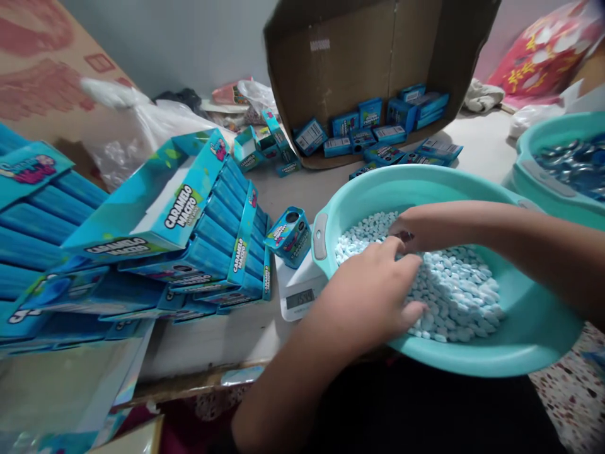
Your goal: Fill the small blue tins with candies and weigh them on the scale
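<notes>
Small pale-blue and white candies (454, 293) lie heaped in a turquoise basin (510, 350). My left hand (373, 287) reaches over the heap from the near side, its thumb spread away from its fingers. From the right, my right hand (413, 230) bends down into the basin with its fingers curled together, close against the left fingertips. Whatever sits between the right fingers is hidden. Just left of the basin, a small blue candy box (290, 236) with a round opening on top stands on a white digital scale (300, 299), whose display is lit.
Stacked blue display trays (189, 221) full of boxes fill the left side. Behind the basin, a cardboard carton (340, 82) lies on its side with several blue boxes (371, 116) in it. A second turquoise basin (539, 151) at the right holds shiny blue pieces (574, 164).
</notes>
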### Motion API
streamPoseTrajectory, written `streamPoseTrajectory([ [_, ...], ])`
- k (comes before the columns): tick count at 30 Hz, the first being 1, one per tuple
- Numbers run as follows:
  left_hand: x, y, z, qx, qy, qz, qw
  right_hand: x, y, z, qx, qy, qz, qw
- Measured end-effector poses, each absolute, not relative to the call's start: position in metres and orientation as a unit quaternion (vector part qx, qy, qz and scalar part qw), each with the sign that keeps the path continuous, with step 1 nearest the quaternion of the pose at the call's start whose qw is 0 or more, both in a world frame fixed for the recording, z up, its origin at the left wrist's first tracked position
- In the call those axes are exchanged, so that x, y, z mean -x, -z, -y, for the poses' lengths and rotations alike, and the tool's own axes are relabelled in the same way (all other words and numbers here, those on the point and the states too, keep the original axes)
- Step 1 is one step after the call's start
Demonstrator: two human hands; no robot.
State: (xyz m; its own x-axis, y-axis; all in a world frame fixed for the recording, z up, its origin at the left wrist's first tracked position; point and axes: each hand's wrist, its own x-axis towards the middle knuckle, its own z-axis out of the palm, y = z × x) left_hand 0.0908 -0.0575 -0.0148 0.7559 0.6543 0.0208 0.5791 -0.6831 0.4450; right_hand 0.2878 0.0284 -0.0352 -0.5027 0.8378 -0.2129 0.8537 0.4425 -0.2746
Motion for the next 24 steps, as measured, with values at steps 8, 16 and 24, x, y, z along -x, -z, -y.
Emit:
streamPoseTrajectory([
  [8,-0.093,0.010,0.050,-0.887,0.033,-0.379,0.261,-0.273,0.022,-0.021,-0.475,0.261,-0.829,0.135],
  [16,-0.094,0.012,0.045,-0.851,0.024,-0.389,0.352,-0.280,0.022,-0.030,-0.451,0.271,-0.836,0.151],
  [24,-0.099,0.010,0.046,-0.871,0.023,-0.356,0.336,-0.281,0.018,-0.029,-0.443,0.270,-0.846,0.127],
])
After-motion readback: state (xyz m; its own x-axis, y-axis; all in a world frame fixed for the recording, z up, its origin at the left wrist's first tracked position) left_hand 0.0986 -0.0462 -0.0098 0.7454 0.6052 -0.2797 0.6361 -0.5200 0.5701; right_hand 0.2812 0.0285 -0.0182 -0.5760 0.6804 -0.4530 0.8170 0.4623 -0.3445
